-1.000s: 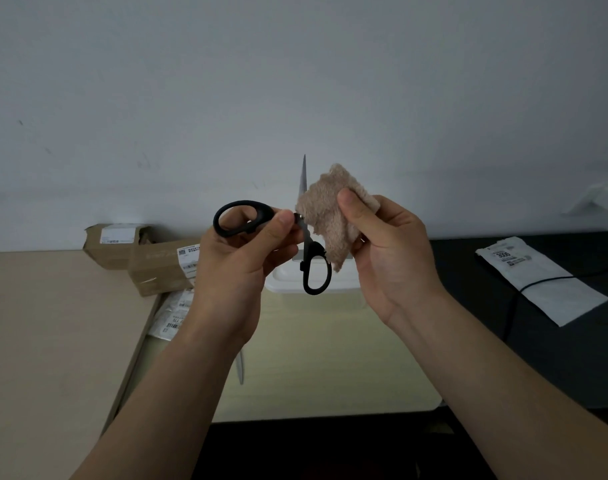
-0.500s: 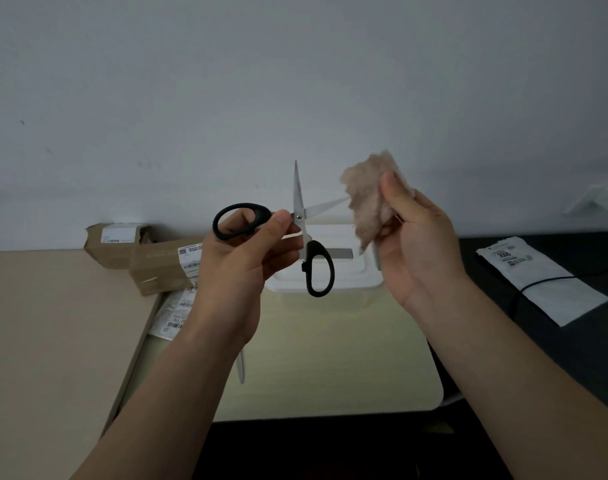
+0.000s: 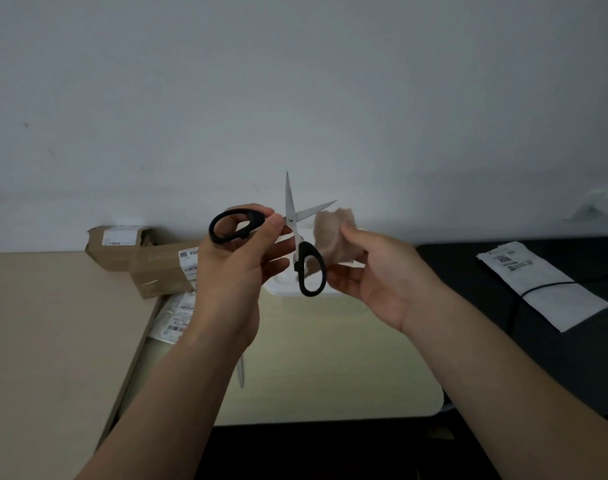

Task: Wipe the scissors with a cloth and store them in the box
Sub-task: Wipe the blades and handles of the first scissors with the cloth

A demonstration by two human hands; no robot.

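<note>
Black-handled scissors (image 3: 290, 220) are held up in front of me with their blades spread, one pointing up and one to the right. My left hand (image 3: 236, 268) grips them by the left handle loop and near the pivot. My right hand (image 3: 375, 275) holds a beige cloth (image 3: 333, 237) just right of the blades, under the right-pointing blade; whether it touches the blade I cannot tell. A white box (image 3: 282, 289) with its lid on stands on the table behind my hands, mostly hidden.
Brown cardboard boxes (image 3: 150, 261) with labels lie at the left by the wall, label sheets (image 3: 174, 317) below them. A white pouch (image 3: 538, 282) and a black cable (image 3: 552, 284) lie on the dark table at the right. The pale yellow tabletop (image 3: 330, 358) spreads below my hands.
The cloth came off the blade a second ago, rose to the right, then dropped back beside the scissors. The blades have opened. My left hand stayed in place.
</note>
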